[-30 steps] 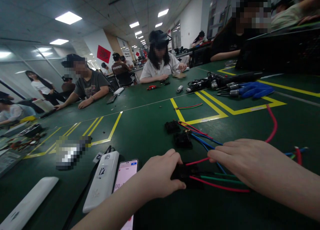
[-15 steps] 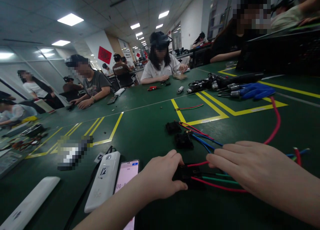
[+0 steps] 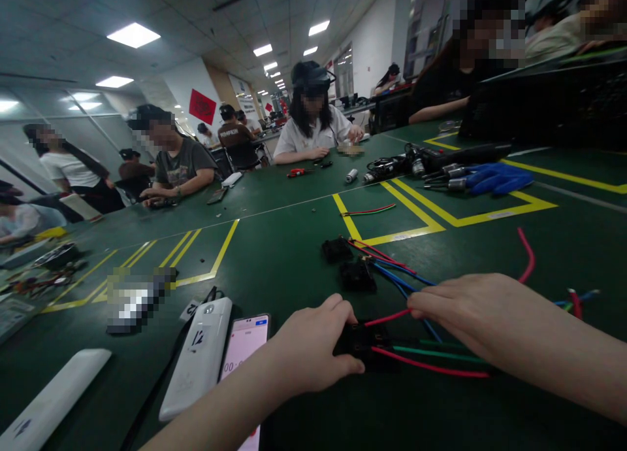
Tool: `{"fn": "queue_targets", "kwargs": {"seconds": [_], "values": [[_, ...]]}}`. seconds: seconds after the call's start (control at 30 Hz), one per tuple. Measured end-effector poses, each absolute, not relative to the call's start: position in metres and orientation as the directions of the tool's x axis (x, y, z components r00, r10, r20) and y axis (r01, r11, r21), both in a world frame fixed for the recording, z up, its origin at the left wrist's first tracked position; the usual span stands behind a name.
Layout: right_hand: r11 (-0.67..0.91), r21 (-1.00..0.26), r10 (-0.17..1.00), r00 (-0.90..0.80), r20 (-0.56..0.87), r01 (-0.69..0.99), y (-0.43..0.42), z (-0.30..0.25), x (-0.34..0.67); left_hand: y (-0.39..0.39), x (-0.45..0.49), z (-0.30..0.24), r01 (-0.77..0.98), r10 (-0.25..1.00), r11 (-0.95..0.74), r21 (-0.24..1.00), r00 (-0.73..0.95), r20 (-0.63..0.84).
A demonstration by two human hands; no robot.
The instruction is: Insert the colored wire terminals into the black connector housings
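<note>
My left hand (image 3: 321, 336) grips the left side of a small black connector block (image 3: 365, 340), thumb below and fingers above, on the green table. Red and green wires come out of its right side. In the fingertips of my right hand (image 3: 460, 314) is a red wire (image 3: 386, 318) that runs to the block's upper part. A green wire (image 3: 431, 353) and another red wire (image 3: 431, 366) trail under and below that hand. Just beyond, two similar black blocks (image 3: 357, 276) lie with red and blue wires attached.
A phone (image 3: 247, 346) and white power banks (image 3: 196, 359) lie left of my left arm. Farther back are a blue glove (image 3: 497, 178), screwdriver-like tools, black cables and a short wire pair (image 3: 369, 210). Co-workers sit around the table (image 3: 274, 255).
My right hand has tilted and shifted slightly, showing more of the lower wires. The red wire end behind it has swung left. My left hand stays on the block.
</note>
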State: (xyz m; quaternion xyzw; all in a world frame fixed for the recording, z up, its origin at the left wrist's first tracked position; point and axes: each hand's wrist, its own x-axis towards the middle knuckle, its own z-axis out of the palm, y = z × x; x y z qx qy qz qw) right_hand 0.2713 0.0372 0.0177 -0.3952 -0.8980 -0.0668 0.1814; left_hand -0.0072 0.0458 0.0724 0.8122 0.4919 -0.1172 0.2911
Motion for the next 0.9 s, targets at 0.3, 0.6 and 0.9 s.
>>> {"fn": "queue_targets", "kwargs": {"seconds": [0.3, 0.6, 0.9], "values": [[0.723, 0.135, 0.538, -0.675, 0.505, 0.677, 0.031, 0.021, 0.268, 0.046, -0.009, 0.072, 0.861, 0.724, -0.348, 0.37, 0.498, -0.477], [0.671, -0.073, 0.739, -0.673, -0.009, 0.738, 0.042, 0.023, 0.273, 0.045, -0.008, 0.072, 0.867, 0.732, -0.345, 0.359, 0.488, -0.475], [0.717, 0.24, 0.426, -0.685, 0.591, 0.654, 0.026, 0.011, 0.265, 0.045, -0.007, 0.072, 0.863, 0.732, -0.354, 0.361, 0.496, -0.468]]}}
